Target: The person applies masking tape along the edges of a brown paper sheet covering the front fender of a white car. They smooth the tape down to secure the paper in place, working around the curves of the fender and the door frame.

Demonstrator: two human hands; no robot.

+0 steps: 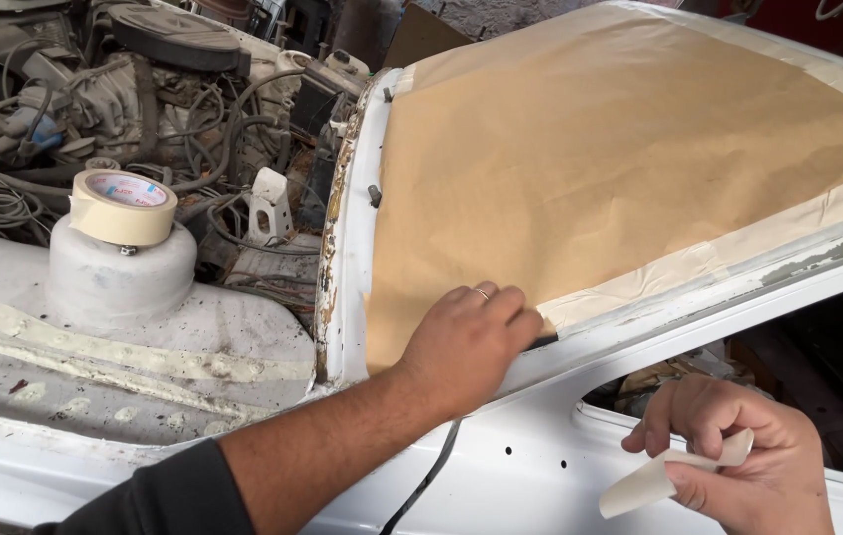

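While left hand (469,342) presses flat on near corner of paper (600,168) over windshield, right hand (738,446) pinches torn tape strip (664,474) low right, by door opening. Looks like mid-masking step: bottom edge partly taped. Next needs strip lined along loose corner, no wrinkles. Tape roll (124,206) far left, in engine bay.
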